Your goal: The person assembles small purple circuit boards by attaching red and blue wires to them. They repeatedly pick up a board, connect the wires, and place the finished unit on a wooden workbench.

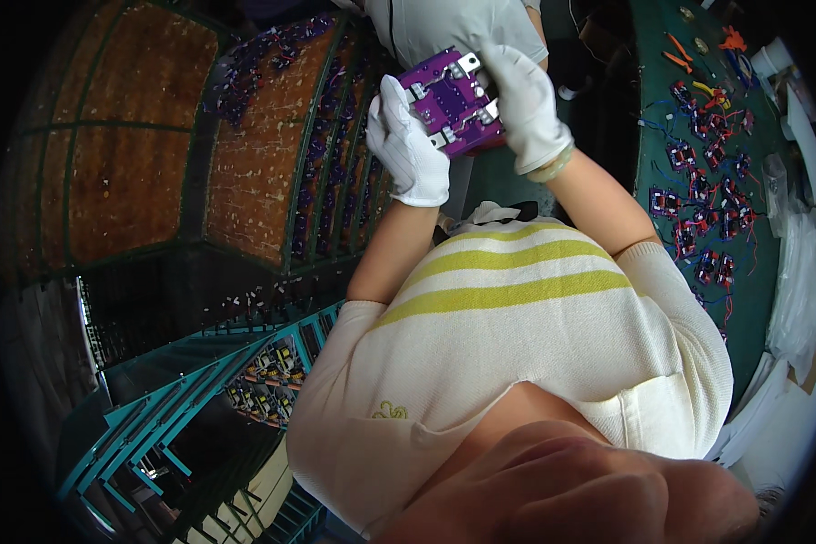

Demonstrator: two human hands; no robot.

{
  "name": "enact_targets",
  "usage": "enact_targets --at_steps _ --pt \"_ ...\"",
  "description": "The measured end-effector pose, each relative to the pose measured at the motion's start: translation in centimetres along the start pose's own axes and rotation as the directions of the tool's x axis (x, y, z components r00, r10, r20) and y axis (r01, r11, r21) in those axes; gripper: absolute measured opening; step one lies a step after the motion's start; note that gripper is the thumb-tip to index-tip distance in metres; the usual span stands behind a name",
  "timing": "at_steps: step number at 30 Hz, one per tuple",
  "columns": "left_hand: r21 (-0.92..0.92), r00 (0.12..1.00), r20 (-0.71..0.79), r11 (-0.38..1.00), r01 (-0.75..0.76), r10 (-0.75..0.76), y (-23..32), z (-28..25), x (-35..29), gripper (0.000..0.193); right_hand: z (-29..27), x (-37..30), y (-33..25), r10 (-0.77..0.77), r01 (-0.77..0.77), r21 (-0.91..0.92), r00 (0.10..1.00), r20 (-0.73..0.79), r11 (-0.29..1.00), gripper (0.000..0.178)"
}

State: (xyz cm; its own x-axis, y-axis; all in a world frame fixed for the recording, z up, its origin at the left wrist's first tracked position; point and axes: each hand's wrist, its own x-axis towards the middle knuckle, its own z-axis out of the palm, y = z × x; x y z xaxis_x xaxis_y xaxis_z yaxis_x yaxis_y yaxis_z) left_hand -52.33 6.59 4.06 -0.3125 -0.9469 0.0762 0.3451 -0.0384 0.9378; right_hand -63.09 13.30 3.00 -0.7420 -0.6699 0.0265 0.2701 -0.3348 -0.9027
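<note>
A purple circuit board [448, 100] with silver metal brackets is held up in front of my chest, tilted. My left hand [410, 150], in a white glove, grips its left edge, thumb and fingers closed against it. On the opposite edge is my right hand [528, 107], also gloved in white, its fingers closed along the board near the upper right bracket. Parts of the right fingertips are hidden by the board or blurred.
At the left stand brown panels in a dark frame [140, 122], with rows of purple boards [331, 163] beside them. A green table [648, 118] at the right bears several wired boards [684, 204] and orange-handled pliers [678, 53]. A teal rack [168, 399] stands lower left; another person [453, 27] is ahead.
</note>
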Motion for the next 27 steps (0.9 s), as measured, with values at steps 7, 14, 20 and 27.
enact_targets --at_steps 7,14,20,27 --pt "-0.173 0.970 0.078 0.956 0.239 -0.229 1.6 -0.5 0.3 0.043 -2.2 2.1 0.6 -0.077 0.091 -0.013 0.907 0.414 0.996 0.051" --pt "-0.135 0.970 0.068 0.961 0.241 -0.233 2.8 -0.6 -0.6 0.042 -3.4 0.5 6.5 0.067 0.336 -0.473 0.756 0.651 0.814 0.060" --pt "-0.104 0.997 -0.056 0.993 -0.050 0.045 2.7 -2.0 -0.5 0.039 -2.0 -0.5 1.7 -0.018 0.070 -0.080 0.852 0.523 0.994 0.039" --pt "0.034 0.990 -0.105 0.995 -0.089 0.092 3.6 -2.5 -0.5 0.038 -1.5 -2.3 -2.6 -0.438 0.841 -0.403 0.534 0.723 0.360 0.065"
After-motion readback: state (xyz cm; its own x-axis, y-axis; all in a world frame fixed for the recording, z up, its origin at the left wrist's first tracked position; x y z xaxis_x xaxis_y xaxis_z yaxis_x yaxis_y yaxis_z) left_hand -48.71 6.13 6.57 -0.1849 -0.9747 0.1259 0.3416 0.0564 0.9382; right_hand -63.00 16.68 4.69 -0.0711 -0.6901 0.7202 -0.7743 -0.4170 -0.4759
